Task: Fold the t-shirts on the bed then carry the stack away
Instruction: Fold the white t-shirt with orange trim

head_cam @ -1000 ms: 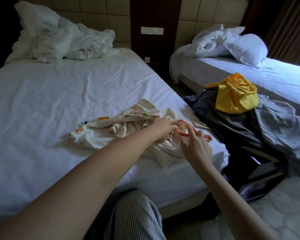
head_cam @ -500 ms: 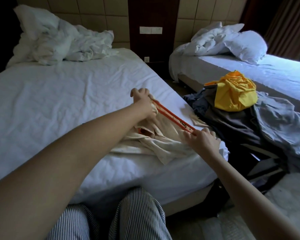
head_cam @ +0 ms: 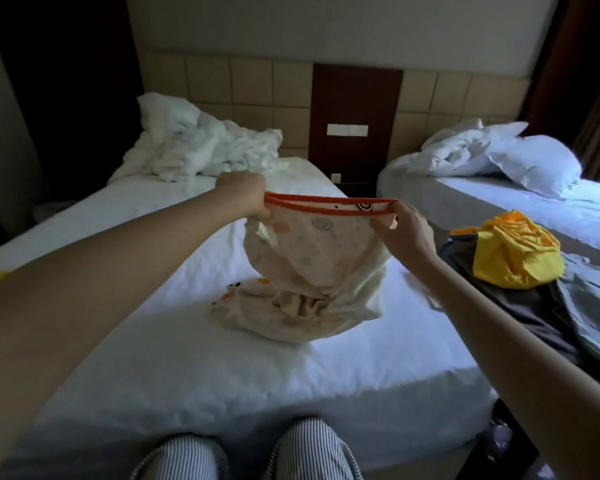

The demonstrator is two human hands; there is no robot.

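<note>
A person's left hand [head_cam: 245, 197] and right hand [head_cam: 404, 232] each grip one end of the orange-trimmed opening of a cream printed t-shirt [head_cam: 321, 251], pulling the trim taut into a level band above the bed [head_cam: 153, 341]. The left hand is closed over the trim like a fist. The right hand pinches it between thumb and fingertips. The shirt hangs down from that band between the two hands. Its lower part lies crumpled in a heap on the white sheet, about midway along the bed and nearer its right edge.

A bunched white duvet [head_cam: 194, 150] lies at the head of the bed. Off the bed's right side, a yellow garment [head_cam: 515, 252] sits on top of a pile of grey clothes [head_cam: 568, 306]. A second bed [head_cam: 568, 216] with a white pillow [head_cam: 534, 164] stands beyond them. On the wall behind the bed's right head-end corner is a dark wooden panel [head_cam: 355, 98] with a pale switch plate [head_cam: 347, 130]. Striped trouser knees [head_cam: 312, 448] show at the foot of the bed.
</note>
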